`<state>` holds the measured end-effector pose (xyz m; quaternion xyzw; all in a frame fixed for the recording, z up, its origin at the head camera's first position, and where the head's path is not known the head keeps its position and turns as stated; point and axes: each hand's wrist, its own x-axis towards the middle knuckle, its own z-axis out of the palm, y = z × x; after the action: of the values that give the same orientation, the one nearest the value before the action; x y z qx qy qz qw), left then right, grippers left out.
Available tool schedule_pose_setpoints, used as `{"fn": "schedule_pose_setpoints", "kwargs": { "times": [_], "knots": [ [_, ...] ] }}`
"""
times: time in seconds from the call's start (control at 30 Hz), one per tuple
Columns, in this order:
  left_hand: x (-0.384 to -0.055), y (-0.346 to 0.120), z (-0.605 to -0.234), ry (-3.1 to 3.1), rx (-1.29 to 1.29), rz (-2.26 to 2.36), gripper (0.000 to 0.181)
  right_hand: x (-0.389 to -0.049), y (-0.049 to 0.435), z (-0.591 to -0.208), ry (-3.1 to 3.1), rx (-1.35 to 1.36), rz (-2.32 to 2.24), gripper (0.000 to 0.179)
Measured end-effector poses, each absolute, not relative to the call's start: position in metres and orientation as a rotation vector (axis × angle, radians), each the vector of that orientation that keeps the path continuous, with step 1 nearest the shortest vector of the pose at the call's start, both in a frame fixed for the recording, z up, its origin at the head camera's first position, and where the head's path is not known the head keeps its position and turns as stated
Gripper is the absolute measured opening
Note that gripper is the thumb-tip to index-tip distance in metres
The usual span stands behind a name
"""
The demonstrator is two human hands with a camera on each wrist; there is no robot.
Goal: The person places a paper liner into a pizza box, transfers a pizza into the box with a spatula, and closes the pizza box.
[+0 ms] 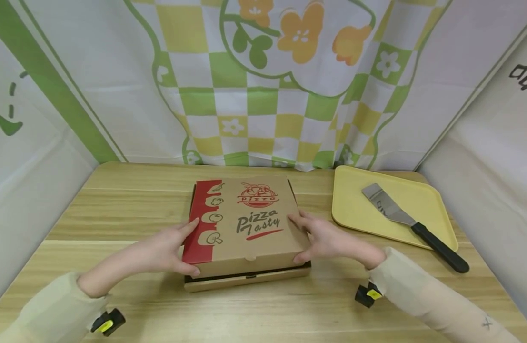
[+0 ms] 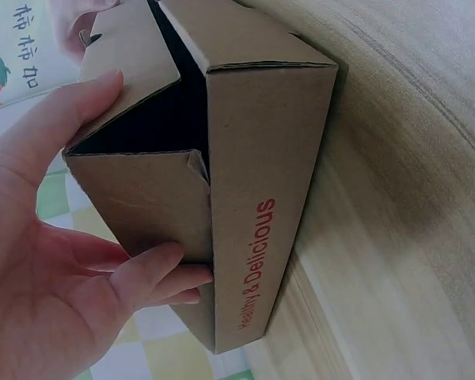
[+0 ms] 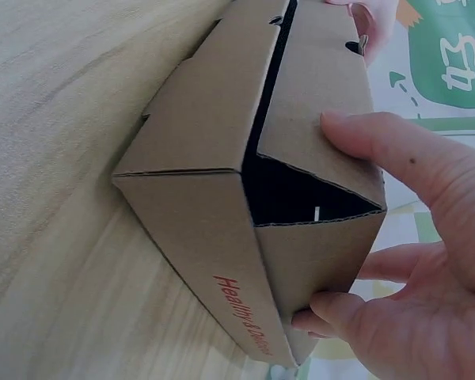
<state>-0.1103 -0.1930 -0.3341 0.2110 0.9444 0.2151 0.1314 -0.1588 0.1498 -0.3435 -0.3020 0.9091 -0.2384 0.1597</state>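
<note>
A cardboard pizza box (image 1: 263, 247) with a red printed strip and "Pizza Tasty" lettering rests on the wooden table. Its lid is slightly raised, leaving a dark gap above the base (image 1: 267, 275). At the lid's left front corner, my left hand (image 1: 171, 245) grips it, thumb on the front flap and fingers along the side. My right hand (image 1: 325, 238) holds the opposite corner the same way. Both wrist views show the lid's side flaps (image 2: 142, 198) standing within the base walls (image 3: 194, 237); the box's contents are hidden.
To the right lies a yellow tray (image 1: 349, 205). A spatula (image 1: 393, 209) with a black handle lies across it, the handle reaching past the tray's edge. A checked, flowered cloth (image 1: 263, 105) hangs behind the table (image 1: 130, 205), with pale cloth walls at both sides.
</note>
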Motion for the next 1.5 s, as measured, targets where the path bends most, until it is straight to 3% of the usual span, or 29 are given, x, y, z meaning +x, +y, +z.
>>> {"fn": "schedule_pose_setpoints", "kwargs": {
  "times": [0.93,1.23,1.5],
  "knots": [
    [-0.103,-0.191,-0.350,2.776,0.569,0.555,0.100,-0.148,0.145,-0.356,2.622,-0.834,-0.625,0.091],
    [-0.104,-0.193,-0.348,2.759,0.647,0.533,0.076,-0.148,0.147,-0.355,2.579,-0.901,-0.603,0.068],
    [-0.105,-0.193,-0.349,2.763,0.705,0.503,0.073,-0.148,0.145,-0.357,2.591,-0.861,-0.564,0.067]
  ]
}}
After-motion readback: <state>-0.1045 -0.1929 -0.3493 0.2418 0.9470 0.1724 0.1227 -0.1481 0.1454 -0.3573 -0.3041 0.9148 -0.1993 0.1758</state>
